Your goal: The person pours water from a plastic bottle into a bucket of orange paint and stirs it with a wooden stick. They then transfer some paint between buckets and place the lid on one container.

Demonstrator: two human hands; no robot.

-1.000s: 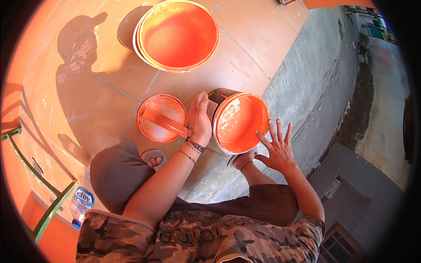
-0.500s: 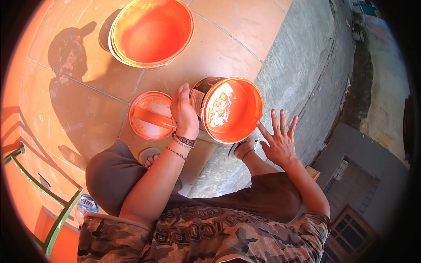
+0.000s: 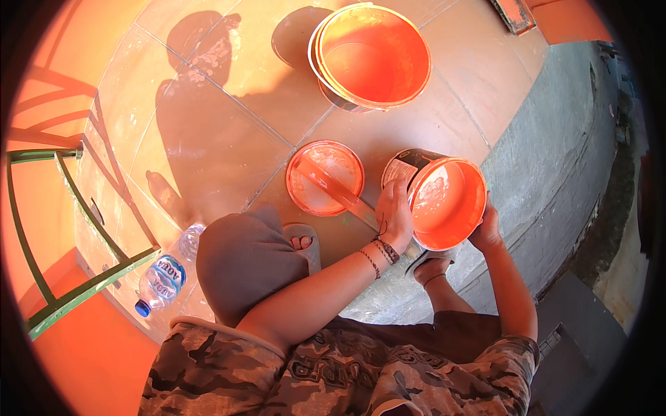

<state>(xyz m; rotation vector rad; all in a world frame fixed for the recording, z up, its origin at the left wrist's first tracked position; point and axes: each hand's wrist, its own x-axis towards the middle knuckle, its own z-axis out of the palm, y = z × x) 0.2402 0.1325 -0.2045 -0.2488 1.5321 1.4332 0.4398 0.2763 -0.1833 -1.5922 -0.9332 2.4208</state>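
In front of me a small dark-walled paint bucket (image 3: pixel 404 166) is tilted toward me, its rim and inside coated orange. Orange paint with a pale patch shows inside it. My left hand (image 3: pixel 397 216) presses against its left side, fingers along the wall. On the opposite side my right hand (image 3: pixel 488 225) grips the bucket, its fingers partly hidden behind the wall. Left of the bucket lies a round paint-smeared lid (image 3: pixel 347 165), with a flat orange stick (image 3: pixel 329 185) across it. The stick's near end reaches my left hand.
A larger orange-coated bucket (image 3: pixel 409 41) stands on the tiles beyond. A plastic bottle (image 3: pixel 165 277) with a blue cap lies at left beside a green metal frame (image 3: pixel 94 283). Grey concrete (image 3: pixel 548 166) borders the tiles at right. My knees and sandalled feet are close by.
My right hand, spread and apart from the bucket before, is now on its right side. My left hand has settled lower on its left wall. The whole view has swung leftward.
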